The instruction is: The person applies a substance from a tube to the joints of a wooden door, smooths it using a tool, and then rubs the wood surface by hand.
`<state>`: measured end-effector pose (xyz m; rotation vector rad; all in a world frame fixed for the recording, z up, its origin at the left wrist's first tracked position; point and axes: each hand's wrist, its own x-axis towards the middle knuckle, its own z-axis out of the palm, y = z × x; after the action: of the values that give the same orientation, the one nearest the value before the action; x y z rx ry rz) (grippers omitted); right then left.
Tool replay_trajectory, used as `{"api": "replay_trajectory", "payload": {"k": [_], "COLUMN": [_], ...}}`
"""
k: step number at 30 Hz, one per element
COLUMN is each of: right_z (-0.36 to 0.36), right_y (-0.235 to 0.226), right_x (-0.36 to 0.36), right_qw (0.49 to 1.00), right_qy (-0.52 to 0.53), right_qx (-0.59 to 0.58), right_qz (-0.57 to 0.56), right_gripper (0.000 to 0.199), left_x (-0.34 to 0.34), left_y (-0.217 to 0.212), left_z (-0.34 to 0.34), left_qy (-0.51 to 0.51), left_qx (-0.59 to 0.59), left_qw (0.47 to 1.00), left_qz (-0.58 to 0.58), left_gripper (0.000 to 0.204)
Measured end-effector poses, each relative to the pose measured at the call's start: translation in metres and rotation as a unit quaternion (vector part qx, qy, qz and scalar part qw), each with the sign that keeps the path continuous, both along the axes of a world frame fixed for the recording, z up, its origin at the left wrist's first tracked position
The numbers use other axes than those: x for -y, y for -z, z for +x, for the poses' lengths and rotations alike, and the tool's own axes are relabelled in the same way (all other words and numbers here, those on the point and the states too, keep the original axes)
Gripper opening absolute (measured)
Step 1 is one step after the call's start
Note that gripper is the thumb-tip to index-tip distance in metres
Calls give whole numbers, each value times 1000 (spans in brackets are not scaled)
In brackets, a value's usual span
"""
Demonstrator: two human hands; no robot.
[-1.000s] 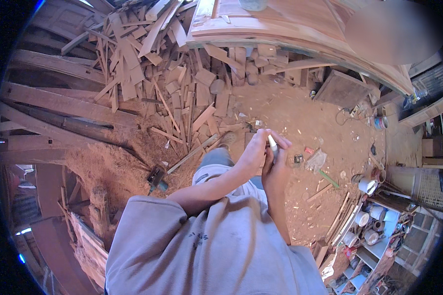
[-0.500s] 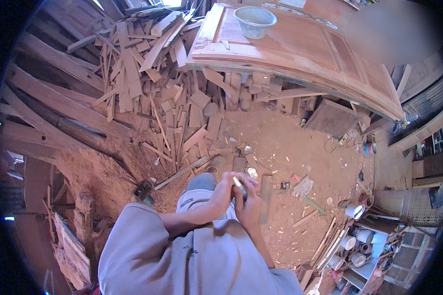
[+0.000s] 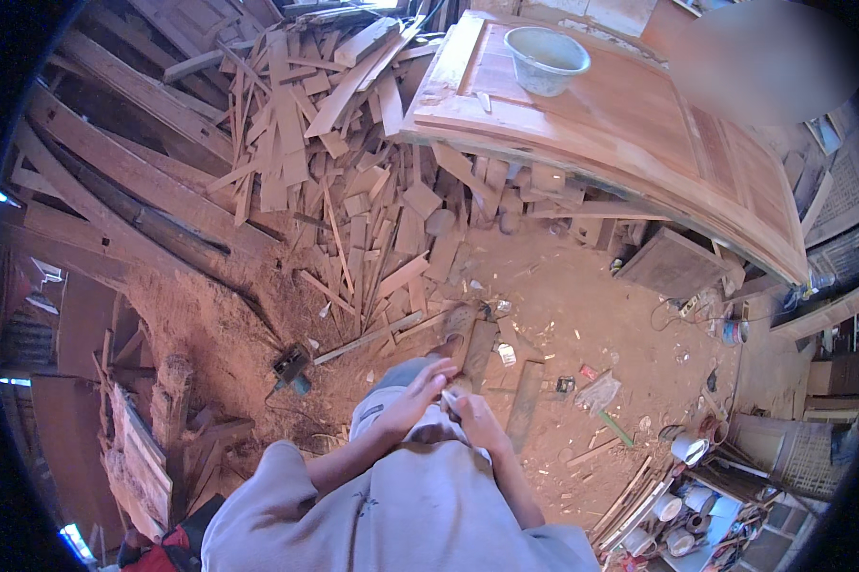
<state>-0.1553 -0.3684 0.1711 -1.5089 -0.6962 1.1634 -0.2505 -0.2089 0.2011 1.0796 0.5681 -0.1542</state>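
- Left hand (image 3: 412, 400) angled inward, fingers straight and lying close together, palm facing its partner; right hand (image 3: 481, 422) just beside it, fingers curled into a loose pinch, both in front of the grey shirt (image 3: 429, 505).
- Up top, the big one: a panelled wooden door (image 3: 620, 110) lying flat, well beyond the hands, its near edge sweeping right across the view.
- Next to that, a tumbling heap of wood offcuts (image 3: 286, 124), slats and blocks at every angle.
- Down at lower right, a pale blue shelf unit (image 3: 723, 522), crowded with tins and tubs.
- Two loose boards on the ground near the hands: a long one (image 3: 525, 400) to the right, a darker one (image 3: 480, 353) ahead.
- On the door sits a grey plastic bucket (image 3: 547, 63), upright.
- Left of the legs, a dark corded power tool (image 3: 291, 362) beside the sawdust; too small to tell its exact kind.
- Out right, a green strip (image 3: 616, 429) just below a crumpled clear bag (image 3: 597, 389).
- And smallest, a slim pale piece (image 3: 448, 400) at the right fingertips, between the hands, mostly hidden.
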Motion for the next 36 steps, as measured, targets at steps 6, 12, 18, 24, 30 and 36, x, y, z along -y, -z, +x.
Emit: {"api": "replay_trajectory", "payload": {"k": [6, 12, 18, 24, 30, 36], "right_z": [65, 142, 201, 254, 319, 433], "right_y": [5, -5, -24, -9, -8, 6], "right_x": [-17, -34, -103, -134, -152, -146], "right_qw": [990, 965, 976, 986, 991, 994], "right_qy": [136, 239, 192, 116, 96, 28], "right_qx": [-17, -71, 77, 75, -95, -77], "right_qz": [-18, -77, -64, -94, -17, -74], "right_gripper": [66, 86, 97, 97, 92, 59], "left_x": [-38, -48, -70, -96, -94, -81], "left_y": [23, 22, 25, 31, 37, 58], "left_z": [55, 135, 207, 251, 308, 396], "left_qy": [-102, 159, 40, 12, -42, -365], "left_qx": [-43, 38, 65, 69, 9, -18], "left_qw": [994, 960, 950, 935, 932, 922], "left_qz": [-11, 226, 303, 348, 359, 130], "left_gripper": [55, 51, 45, 43, 36, 27]}}
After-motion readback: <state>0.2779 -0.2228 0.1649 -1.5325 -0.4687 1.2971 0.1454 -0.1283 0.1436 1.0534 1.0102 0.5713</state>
